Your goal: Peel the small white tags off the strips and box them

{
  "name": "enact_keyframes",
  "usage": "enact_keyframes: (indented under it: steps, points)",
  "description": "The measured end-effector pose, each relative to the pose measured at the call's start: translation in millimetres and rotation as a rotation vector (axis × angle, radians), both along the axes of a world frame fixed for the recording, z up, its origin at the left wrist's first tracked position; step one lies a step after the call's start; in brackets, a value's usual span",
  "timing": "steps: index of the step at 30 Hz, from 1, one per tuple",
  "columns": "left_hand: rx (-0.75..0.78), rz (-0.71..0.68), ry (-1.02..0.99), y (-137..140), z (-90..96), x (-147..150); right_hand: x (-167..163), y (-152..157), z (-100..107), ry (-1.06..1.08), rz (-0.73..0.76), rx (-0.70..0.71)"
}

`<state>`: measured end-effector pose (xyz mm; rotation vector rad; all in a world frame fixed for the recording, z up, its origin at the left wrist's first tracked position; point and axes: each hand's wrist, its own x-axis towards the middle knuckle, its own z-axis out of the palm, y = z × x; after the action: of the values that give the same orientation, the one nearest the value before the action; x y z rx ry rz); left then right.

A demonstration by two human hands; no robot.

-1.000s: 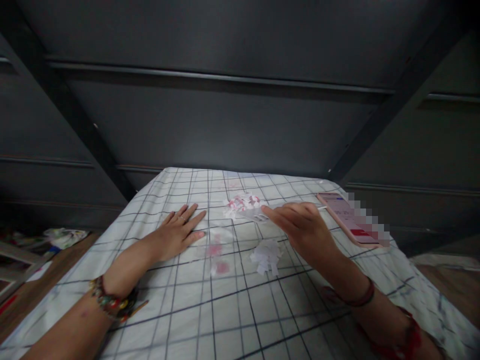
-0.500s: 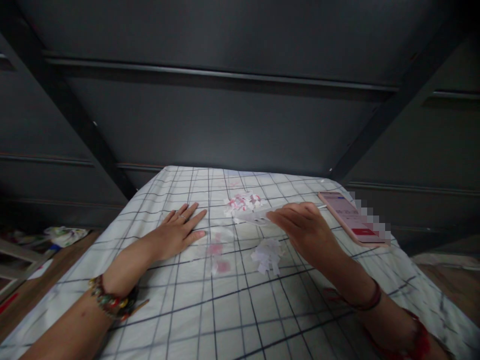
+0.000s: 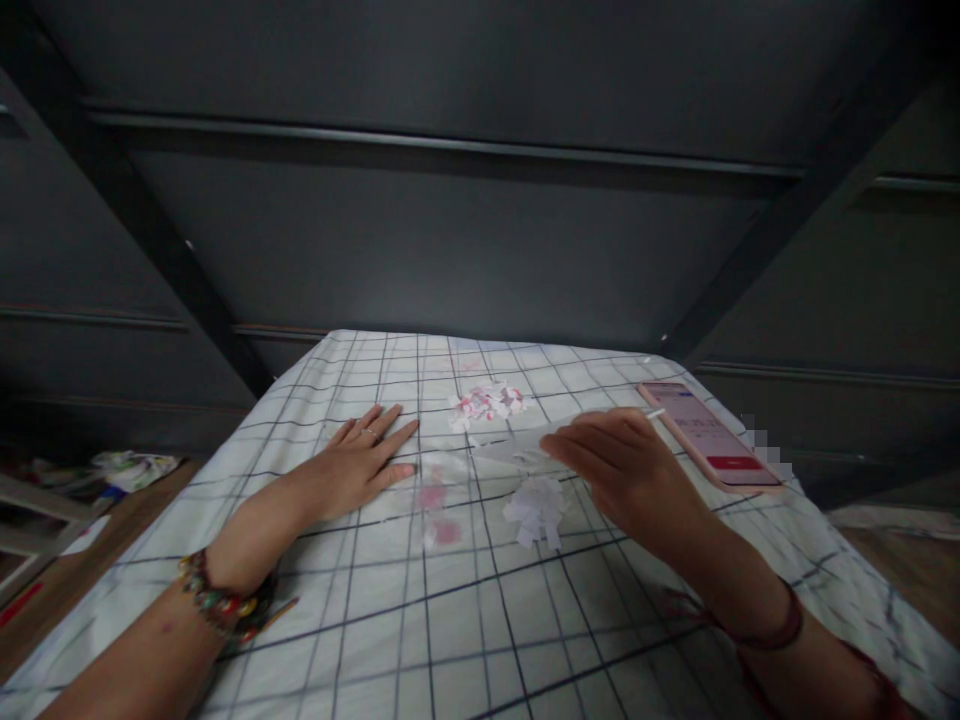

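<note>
Translucent, whitish and plastic-looking, the long flat implement (image 3: 514,452) sits clamped in the fingers of the right hand (image 3: 611,450), above the middle of the white, dark-checked cloth surface (image 3: 360,640). Its long axis runs sideways, the free end leftward, just beside a pink-and-white paper-scrap heap (image 3: 487,402) towards the far edge. The farther left hand (image 3: 356,465) lies flat, fingers apart, nearer the left edge.

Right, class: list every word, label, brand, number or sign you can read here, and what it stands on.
None can be read for certain.
Phone: a row of characters on its screen, too blurred to quote.
Pink-marked scraps and white scraps: no legible writing.
</note>
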<state>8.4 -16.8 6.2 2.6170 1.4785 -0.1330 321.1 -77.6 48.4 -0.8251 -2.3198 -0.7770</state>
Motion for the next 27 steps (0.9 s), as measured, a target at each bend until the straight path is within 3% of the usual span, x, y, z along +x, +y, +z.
enact_keyframes:
  steps: [4,10,18,23,27]
  points:
    - [0.006,-0.012,0.014,0.2,-0.1,-0.7,-1.9,-6.4,4.3,0.011,0.076,-0.043]
    - [0.026,-0.024,-0.008,0.9,-2.0,-2.7,7.8,-2.9,2.6,-0.021,-0.061,0.036]
    - [0.043,-0.055,-0.036,2.7,-5.7,-6.3,2.8,-8.6,5.3,-0.052,0.041,-0.031]
    - [0.035,-0.02,-0.014,1.8,-3.8,-3.8,5.7,-5.1,4.7,-0.055,-0.043,0.043]
    - [0.034,-0.029,-0.026,2.3,-4.7,-5.4,3.1,-5.6,2.1,-0.058,-0.006,-0.014]
